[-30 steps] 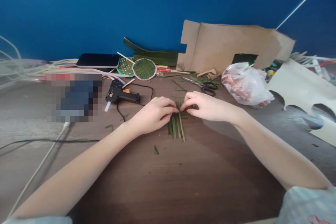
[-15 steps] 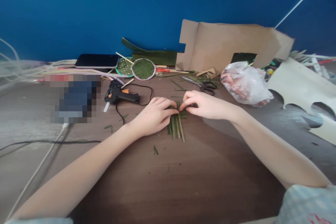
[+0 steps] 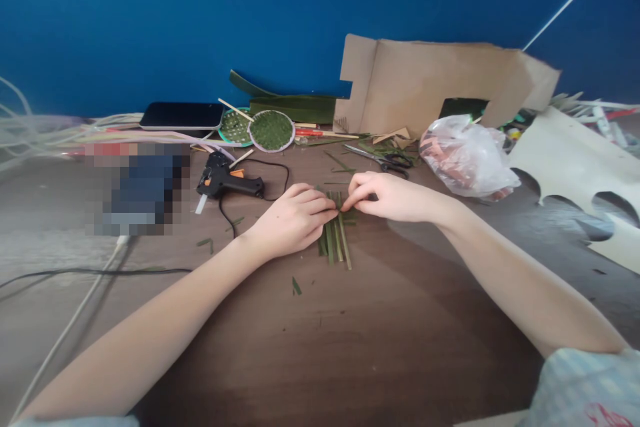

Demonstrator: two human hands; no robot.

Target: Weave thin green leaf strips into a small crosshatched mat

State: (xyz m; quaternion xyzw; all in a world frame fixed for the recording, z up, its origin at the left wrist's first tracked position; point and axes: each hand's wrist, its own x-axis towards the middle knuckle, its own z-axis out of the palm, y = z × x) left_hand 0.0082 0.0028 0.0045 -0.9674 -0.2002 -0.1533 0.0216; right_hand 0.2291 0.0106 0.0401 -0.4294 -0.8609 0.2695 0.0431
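Narrow green leaf strips [image 3: 330, 244] lie crossed on the brown table, most of them pointing toward me and a few running sideways under my fingers. My left hand [image 3: 296, 221] is closed over their left side, its fingertips pressed together on the strips. From the right, the thumb and forefinger of my right hand [image 3: 380, 197] pinch at the same crossing, where the fingers partly hide the weave. Small cut leaf bits [image 3: 297, 285] lie just in front of the strips.
A black glue gun [image 3: 227, 180] with its cord lies left of my hands. Behind are scissors [image 3: 380, 159], a round woven green piece [image 3: 271, 131], a phone [image 3: 182, 115] and folded cardboard [image 3: 425, 80]. A plastic bag [image 3: 465, 157] and a cut-out sheet [image 3: 570, 167] are at right.
The whole view has shifted very slightly. Both hands stay at the crossing of the strips, with only tiny finger movement.
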